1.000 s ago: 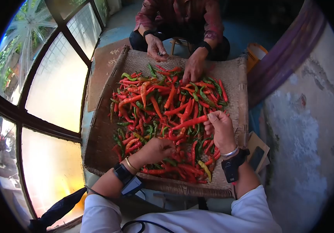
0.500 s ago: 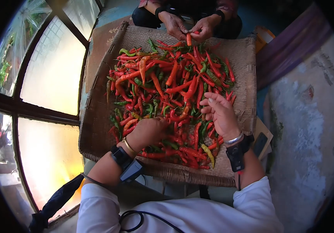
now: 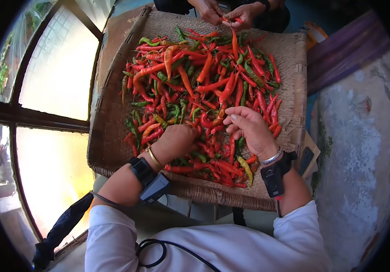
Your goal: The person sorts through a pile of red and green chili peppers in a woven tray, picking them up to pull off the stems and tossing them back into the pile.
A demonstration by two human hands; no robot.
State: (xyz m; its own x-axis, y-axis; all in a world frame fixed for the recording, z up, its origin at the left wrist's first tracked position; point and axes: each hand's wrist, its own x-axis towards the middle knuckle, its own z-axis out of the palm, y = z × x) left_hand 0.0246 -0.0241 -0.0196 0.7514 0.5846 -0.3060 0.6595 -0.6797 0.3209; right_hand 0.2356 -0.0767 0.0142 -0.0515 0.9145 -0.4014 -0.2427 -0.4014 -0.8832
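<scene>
Red, orange and green chili peppers (image 3: pixel 206 90) lie heaped in a large woven tray (image 3: pixel 109 131). My left hand (image 3: pixel 175 143) is low among the peppers left of the middle, back upward and fingers curled under. Its fingertips are hidden, so what they grip cannot be seen. Right of it, my right hand (image 3: pixel 252 133) is over the heap with its thumb against the bent fingers. Anything in that pinch is too small or hidden to name. A yellow chili pepper (image 3: pixel 245 170) lies below my right hand.
Across the tray, another person's hands (image 3: pixel 224 13) hold a red chili pepper at the far rim. A window (image 3: pixel 52 86) stands on the left. Purple cloth (image 3: pixel 349 52) lies at the right, above a rough concrete surface (image 3: pixel 363 149).
My right hand has shifted left over the peppers, its fingers drawn closer together. My left hand stays low in the heap. The other person's hands have changed their hold. The view has tilted slightly.
</scene>
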